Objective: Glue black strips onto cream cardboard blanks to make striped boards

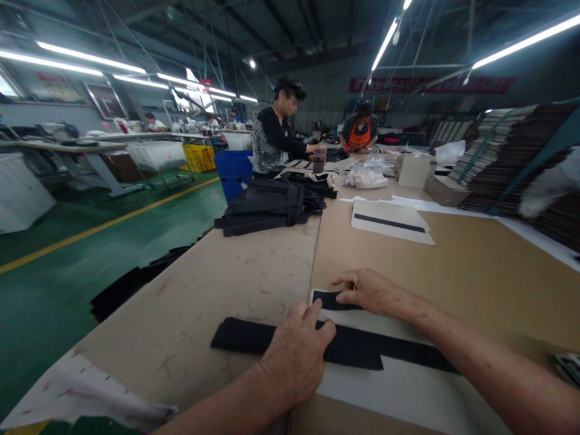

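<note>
My left hand point(296, 350) rests across black fabric strips point(242, 336), its fingers curled over them and the thumb pointing right. These strips lie across the seam of the table, partly over a pale sheet point(385, 386). A long black strip point(412, 351) runs along the sheet and passes behind my right forearm. My right hand point(369, 290) is beyond the left, fingers apart and slightly bent. Its fingertips are at a short black strip point(333, 300) on the far edge of the pale sheets. Part of that strip is hidden under the hand.
Farther up the table lies a pale sheet with one black strip point(389, 222). A pile of black strips point(267, 205) sits at the table's left edge. Tall stacks of sheets point(502, 151) stand at right. Two people point(278, 133) work at the far end, near a blue bin point(233, 175).
</note>
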A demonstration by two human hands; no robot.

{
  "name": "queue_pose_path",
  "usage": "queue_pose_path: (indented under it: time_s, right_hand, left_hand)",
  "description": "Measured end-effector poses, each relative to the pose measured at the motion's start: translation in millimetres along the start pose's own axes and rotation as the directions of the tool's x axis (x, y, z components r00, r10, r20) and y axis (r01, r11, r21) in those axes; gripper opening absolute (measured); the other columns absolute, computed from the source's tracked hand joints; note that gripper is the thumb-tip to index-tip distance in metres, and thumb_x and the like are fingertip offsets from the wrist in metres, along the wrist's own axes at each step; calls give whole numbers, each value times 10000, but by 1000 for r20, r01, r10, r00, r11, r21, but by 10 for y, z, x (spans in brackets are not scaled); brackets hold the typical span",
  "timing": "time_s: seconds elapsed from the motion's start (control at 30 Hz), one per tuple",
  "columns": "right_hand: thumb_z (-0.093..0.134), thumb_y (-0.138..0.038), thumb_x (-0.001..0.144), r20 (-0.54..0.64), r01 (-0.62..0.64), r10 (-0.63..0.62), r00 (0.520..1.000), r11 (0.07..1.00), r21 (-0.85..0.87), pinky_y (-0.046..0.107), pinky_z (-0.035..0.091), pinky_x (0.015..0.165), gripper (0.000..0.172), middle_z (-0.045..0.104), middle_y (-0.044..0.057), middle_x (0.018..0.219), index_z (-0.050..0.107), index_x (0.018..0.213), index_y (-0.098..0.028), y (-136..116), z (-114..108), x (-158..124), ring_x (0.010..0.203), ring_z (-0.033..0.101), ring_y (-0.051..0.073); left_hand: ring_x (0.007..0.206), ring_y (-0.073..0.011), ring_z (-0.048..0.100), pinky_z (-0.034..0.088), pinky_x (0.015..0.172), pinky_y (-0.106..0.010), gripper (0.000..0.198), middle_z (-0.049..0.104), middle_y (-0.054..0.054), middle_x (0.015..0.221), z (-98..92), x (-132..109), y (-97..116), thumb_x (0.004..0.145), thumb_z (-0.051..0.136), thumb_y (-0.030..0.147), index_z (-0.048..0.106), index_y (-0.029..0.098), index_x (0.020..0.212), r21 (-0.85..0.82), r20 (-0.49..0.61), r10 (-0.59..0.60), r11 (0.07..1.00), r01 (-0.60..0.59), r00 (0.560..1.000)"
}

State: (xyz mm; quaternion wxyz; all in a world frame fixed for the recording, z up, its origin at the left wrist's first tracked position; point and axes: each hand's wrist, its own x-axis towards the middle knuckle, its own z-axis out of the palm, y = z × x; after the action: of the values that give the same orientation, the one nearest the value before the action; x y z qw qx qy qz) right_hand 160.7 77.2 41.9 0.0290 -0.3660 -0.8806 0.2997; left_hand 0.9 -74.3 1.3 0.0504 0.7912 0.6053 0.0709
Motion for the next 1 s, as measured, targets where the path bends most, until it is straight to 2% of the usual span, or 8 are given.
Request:
queue_pose_path:
  time_s: [0.13, 0.2, 0.27, 0.4, 0.57, 0.67, 0.77, 1.0]
  right_hand:
    - [698, -355, 709, 135, -113, 104, 985, 992, 62, 273, 457, 667, 649, 700, 42, 897, 582, 1322, -175, 410, -465, -431, 767, 628, 185]
    - [696, -358, 687, 154, -191, 174, 973, 976, 107, 285, 468, 700, 621, 700, 54, 923, 605, 1269, -161, 648, -610, -703, 812, 633, 203]
    - [671, -373, 693, 147, -238, 212, 966, 952, 194, 296, 472, 728, 498, 698, 58, 932, 649, 1143, -160, 839, -639, -939, 836, 631, 211]
    - [636, -378, 697, 29, -279, 287, 958, 898, 339, 299, 457, 759, 300, 680, 36, 910, 639, 927, -185, 996, -448, -1191, 825, 607, 190]
    - [640, -388, 674, -144, -350, 457, 878, 817, 458, 266, 407, 611, 244, 601, -14, 714, 542, 802, -205, 1041, -155, -1234, 630, 527, 135]
    - [638, -368, 674, -198, -358, 505, 840, 791, 496, 247, 346, 527, 238, 520, -51, 623, 501, 792, -213, 1124, -26, -1242, 541, 459, 110]
    - [626, -334, 694, -266, -353, 516, 814, 804, 479, 242, 319, 509, 214, 486, -68, 591, 491, 815, -218, 1176, 57, -1255, 520, 430, 105]
    - [631, -284, 699, -354, -346, 547, 758, 799, 492, 246, 314, 521, 204, 413, -93, 568, 503, 844, -220, 1101, 49, -1239, 513, 406, 105]
  left_hand:
    - [1161, -305, 463, 447, 985, -443, 435, 431, -161, 1451, -14, 13, 0, 739, 508, 90, 581, 181, 1158, 21, 14, -16, 1000, 15, 1000]
    - [1174, -304, 460, 429, 1011, -449, 450, 433, -159, 1451, -14, 15, -5, 723, 497, 63, 590, 179, 1147, 33, 19, -11, 999, 10, 1000]
    - [1190, -307, 453, 406, 1038, -460, 468, 436, -168, 1448, -17, 17, -7, 710, 487, 42, 595, 170, 1148, 43, 20, 2, 999, -3, 1000]
    - [1212, -319, 443, 415, 1033, -477, 533, 423, -168, 1461, -19, 23, -4, 682, 498, 27, 587, 175, 1186, 54, 28, -10, 998, 9, 1000]
    - [1230, -310, 440, 414, 1042, -494, 575, 419, -138, 1471, -2, 15, -20, 672, 512, 25, 579, 202, 1215, 75, 22, -13, 997, 11, 1000]
    - [1229, -307, 452, 419, 1044, -494, 605, 412, -122, 1482, -7, 16, -22, 674, 518, 27, 574, 219, 1245, 87, 52, -32, 996, 27, 998]
    - [1240, -305, 456, 408, 1061, -496, 630, 405, -125, 1491, -13, 27, -18, 672, 503, 12, 576, 216, 1263, 110, 68, -39, 993, 31, 997]
    - [1228, -318, 476, 425, 1055, -504, 643, 442, -143, 1465, -4, 37, -35, 668, 482, 1, 596, 210, 1266, 132, 33, -19, 991, 15, 999]
